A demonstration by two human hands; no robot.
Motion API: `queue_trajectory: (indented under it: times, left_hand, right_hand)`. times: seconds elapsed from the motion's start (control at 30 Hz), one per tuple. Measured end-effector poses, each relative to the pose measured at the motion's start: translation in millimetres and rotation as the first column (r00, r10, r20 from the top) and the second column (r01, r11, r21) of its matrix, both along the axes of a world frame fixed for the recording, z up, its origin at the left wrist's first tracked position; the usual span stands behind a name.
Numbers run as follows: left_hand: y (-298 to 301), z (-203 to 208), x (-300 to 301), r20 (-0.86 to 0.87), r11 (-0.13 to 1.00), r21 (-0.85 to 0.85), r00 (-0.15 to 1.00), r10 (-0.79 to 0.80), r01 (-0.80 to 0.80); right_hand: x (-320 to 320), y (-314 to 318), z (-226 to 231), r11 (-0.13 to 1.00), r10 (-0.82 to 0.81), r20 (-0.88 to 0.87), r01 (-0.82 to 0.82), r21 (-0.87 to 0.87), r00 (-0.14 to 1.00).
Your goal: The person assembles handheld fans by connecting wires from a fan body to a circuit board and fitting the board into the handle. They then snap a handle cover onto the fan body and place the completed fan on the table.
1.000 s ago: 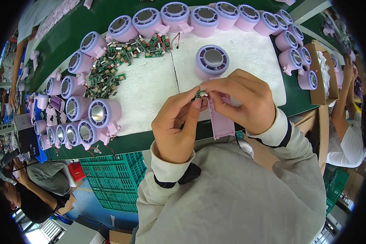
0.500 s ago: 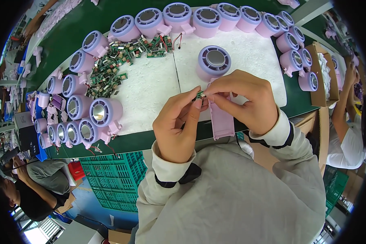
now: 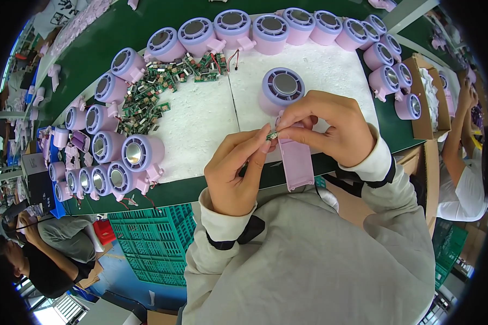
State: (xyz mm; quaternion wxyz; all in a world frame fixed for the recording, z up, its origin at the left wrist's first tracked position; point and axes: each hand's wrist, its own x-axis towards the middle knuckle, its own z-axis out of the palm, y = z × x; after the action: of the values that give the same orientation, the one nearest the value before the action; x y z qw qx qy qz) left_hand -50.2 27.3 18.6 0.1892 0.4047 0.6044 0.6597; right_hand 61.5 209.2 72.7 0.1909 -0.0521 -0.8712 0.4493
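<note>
Small green board (image 3: 271, 136): between the fingertips of both hands, beside the pink handle shell (image 3: 298, 165).
Board handling: it seems better to keep its edges pinched lightly and steady, without bending.
Left-hand grip: the left hand (image 3: 236, 170) has thumb and finger nearly together, with the board between them.
Right-hand grip: the right hand (image 3: 333, 127) brings its fingertips close at the board's end; whether they pinch it, I cannot tell.
</note>
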Motion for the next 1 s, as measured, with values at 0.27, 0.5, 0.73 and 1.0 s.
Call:
queue_trajectory:
  times: [0.27,0.5,0.73,1.0]
  left_hand:
    - [-2.6,-0.5,0.6,-0.028,1.0,0.01,1.0,0.011,-0.011]
    - [-5.3,1.4,-1.2,0.122,0.996,0.033,0.988,-0.092,0.088]
    - [-6.7,1.3,-3.0,0.188,0.99,0.045,0.972,-0.139,0.133]
    - [-6.5,1.0,-2.8,0.175,0.99,0.055,0.974,-0.141,0.134]
  right_hand:
    - [2.1,1.0,-2.5,0.999,0.03,0.003,-0.03,-0.034,1.0]
    - [2.4,5.9,0.2,0.994,0.104,-0.018,-0.104,0.032,0.994]
    - [3.4,5.1,2.3,0.994,0.104,0.02,-0.103,-0.036,0.994]
    - [4.3,3.8,2.6,0.992,0.106,0.045,-0.103,-0.068,0.993]
